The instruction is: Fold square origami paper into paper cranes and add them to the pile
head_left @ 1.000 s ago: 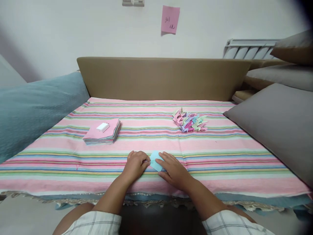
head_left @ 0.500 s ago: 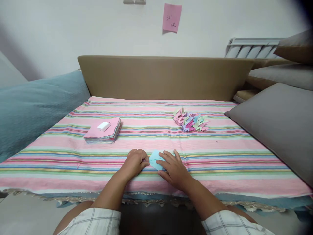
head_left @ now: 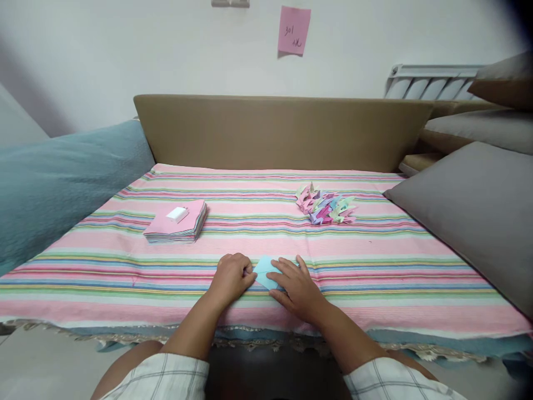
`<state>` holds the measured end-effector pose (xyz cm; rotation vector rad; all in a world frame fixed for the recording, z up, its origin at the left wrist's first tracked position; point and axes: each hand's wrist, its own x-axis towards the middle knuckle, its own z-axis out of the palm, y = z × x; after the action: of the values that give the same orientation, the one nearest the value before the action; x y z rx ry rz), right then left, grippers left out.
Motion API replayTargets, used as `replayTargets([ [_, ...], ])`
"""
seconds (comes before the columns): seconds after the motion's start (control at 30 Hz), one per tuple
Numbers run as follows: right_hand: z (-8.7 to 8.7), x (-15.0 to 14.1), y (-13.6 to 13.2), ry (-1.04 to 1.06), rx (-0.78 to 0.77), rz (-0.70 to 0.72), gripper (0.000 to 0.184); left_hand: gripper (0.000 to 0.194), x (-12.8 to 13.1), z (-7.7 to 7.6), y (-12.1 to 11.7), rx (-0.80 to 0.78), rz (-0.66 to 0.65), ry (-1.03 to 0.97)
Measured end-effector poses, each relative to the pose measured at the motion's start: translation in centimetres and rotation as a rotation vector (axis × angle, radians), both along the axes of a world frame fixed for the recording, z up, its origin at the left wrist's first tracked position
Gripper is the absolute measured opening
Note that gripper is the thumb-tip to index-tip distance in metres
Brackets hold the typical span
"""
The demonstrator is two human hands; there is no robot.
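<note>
A small light blue folded paper (head_left: pixel 264 270) lies on the striped cloth (head_left: pixel 375 266) near the front edge. My left hand (head_left: pixel 230 276) is curled at the paper's left corner, its fingertips pinching or pressing the edge. My right hand (head_left: pixel 296 289) lies flat on the paper's right side with fingers stretched out, covering part of it. Further back on the left is a stack of coloured paper squares (head_left: pixel 176 224) with a small white block (head_left: pixel 177 213) on top. Back right sits a heap of folded paper figures (head_left: pixel 325 204) in mixed pastel colours.
A tan padded board (head_left: pixel 283 132) closes the far side. A teal cushion (head_left: pixel 54 183) flanks the left, grey pillows (head_left: pixel 470 211) the right. A pink sticky note (head_left: pixel 293 31) hangs on the wall, and a white radiator (head_left: pixel 428 80) shows at the back right.
The hands barely shifted; my right hand's fingers spread a little over the blue paper. The view tilted slightly.
</note>
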<state>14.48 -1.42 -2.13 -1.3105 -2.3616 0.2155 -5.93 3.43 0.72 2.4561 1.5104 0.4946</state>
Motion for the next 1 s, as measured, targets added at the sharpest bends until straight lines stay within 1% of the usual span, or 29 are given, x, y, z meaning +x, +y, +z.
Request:
replayTargets([
  [0.07, 0.0, 0.0, 0.0, -0.002, 0.003, -0.001, 0.034, 0.005, -0.2, 0.1, 0.0, -0.009, 0.013, 0.003],
  [0.2, -0.1, 0.1, 0.1, -0.01, 0.002, 0.003, 0.035, 0.009, -0.8, 0.5, 0.1, -0.026, -0.014, 0.005],
  [0.27, -0.2, 0.0, 0.1, -0.014, -0.002, 0.002, 0.036, 0.011, -1.0, 0.6, 0.0, 0.004, 0.014, -0.019],
  [0.33, -0.2, 0.0, 0.1, -0.017, -0.007, 0.0, 0.036, 0.017, -0.9, 0.6, -0.2, 0.077, 0.036, -0.072],
  [0.4, -0.2, 0.0, 0.1, -0.02, -0.013, -0.002, 0.035, 0.029, -0.4, 0.2, -0.7, 0.15, -0.031, -0.138],
  [0.5, -0.1, 0.0, 0.1, -0.033, -0.022, -0.002, 0.037, 0.044, 0.9, -1.0, -1.8, 0.185, -0.272, -0.185],
  [0.57, 0.0, 0.0, 0.2, -0.053, -0.028, 0.007, 0.041, 0.053, 1.7, -2.1, -2.3, 0.192, -0.353, -0.156],
  [0.6, 0.1, 0.1, 0.1, -0.065, -0.033, 0.016, 0.044, 0.057, 2.0, -2.6, -2.5, 0.192, -0.366, -0.132],
  [0.67, 0.2, 0.3, 0.1, -0.091, -0.042, 0.034, 0.048, 0.063, 2.4, -3.4, -2.6, 0.215, -0.353, -0.1],
  [0.73, 0.3, 0.7, 0.0, -0.122, -0.049, 0.041, 0.051, 0.067, 2.4, -3.8, -2.6, 0.237, -0.337, -0.081],
  [0.87, 0.3, 1.9, -0.2, -0.167, -0.044, -0.005, 0.052, 0.064, 2.3, -3.5, -2.5, 0.245, -0.355, -0.026],
  [1.0, 0.5, 3.2, -0.3, -0.147, -0.06, -0.085, 0.045, 0.055, 2.3, -2.9, -2.7, 0.224, -0.391, 0.061],
])
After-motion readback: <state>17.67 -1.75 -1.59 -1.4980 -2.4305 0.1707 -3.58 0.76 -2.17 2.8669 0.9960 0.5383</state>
